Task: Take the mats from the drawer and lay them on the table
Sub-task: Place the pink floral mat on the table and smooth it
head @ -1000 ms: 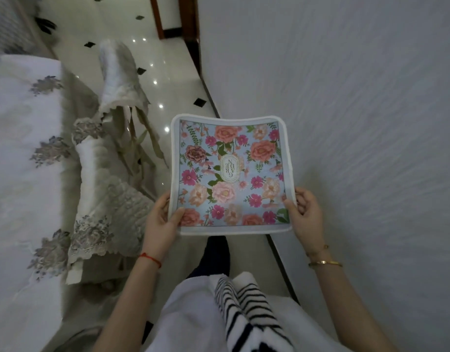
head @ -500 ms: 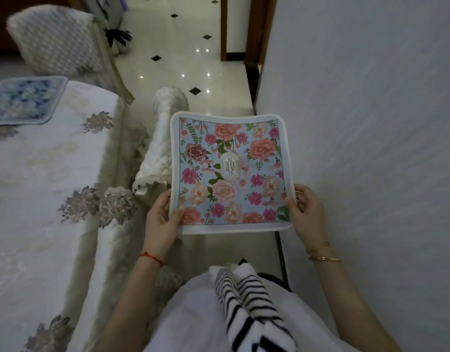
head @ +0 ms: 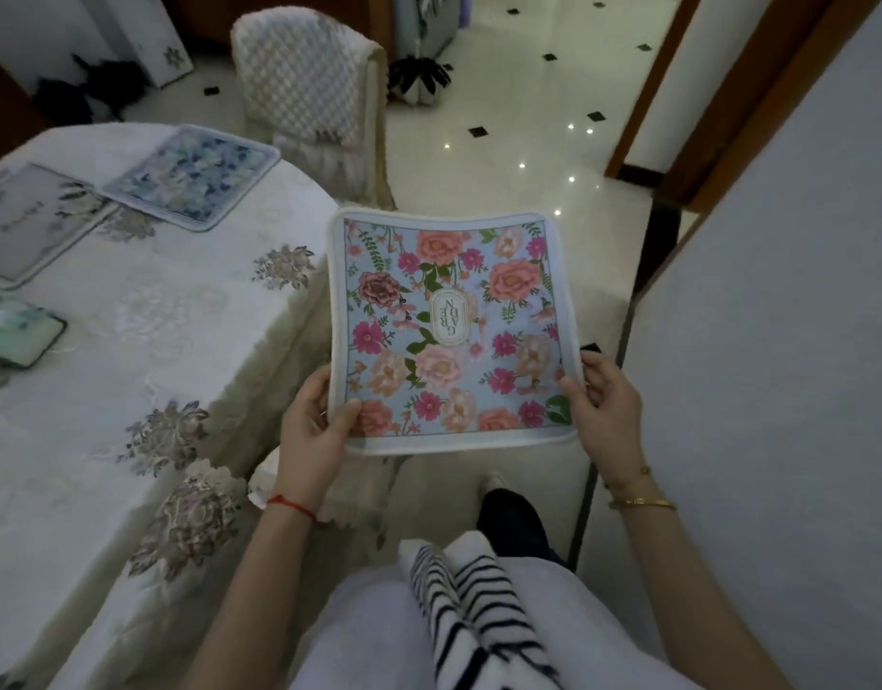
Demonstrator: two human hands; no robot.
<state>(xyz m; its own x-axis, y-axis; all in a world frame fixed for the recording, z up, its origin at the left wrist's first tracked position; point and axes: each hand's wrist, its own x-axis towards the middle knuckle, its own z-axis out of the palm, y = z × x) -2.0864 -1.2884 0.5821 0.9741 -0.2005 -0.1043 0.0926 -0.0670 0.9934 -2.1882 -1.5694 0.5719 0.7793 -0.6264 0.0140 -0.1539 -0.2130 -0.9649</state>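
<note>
Mat point(head: 453, 331) with a pale blue ground, pink and peach flowers and a white border is held out flat in the air, in front of the person and just to the right of the table point(head: 130, 371), above a glossy cream floor point(head: 518, 132) with small black diamond tiles. Left hand point(head: 312, 430) grips its near left corner, thumb lying on top of the printed face and the other fingers underneath. Right hand point(head: 603, 403) grips the near right corner in the same way, thumb on the border. A red thread bracelet point(head: 292, 505) circles the left wrist and gold bangles point(head: 640, 500) circle the right. The table is covered in a cream cloth with embroidered grey flowers. Three other mats lie on it toward its far left side: a blue flowered mat point(head: 192, 176) near the far edge, a grey mat point(head: 28, 219) to its left, touching or slightly under its corner, and a green mat point(head: 13, 333) nearer, cut off by the left edge of the view. A chair point(head: 309, 87) in a quilted white cover stands at the far side of the table. A plain pale wall point(head: 777, 341) fills the right side. At the bottom are the person's white garment and a black-and-white striped cloth point(head: 478, 605).
</note>
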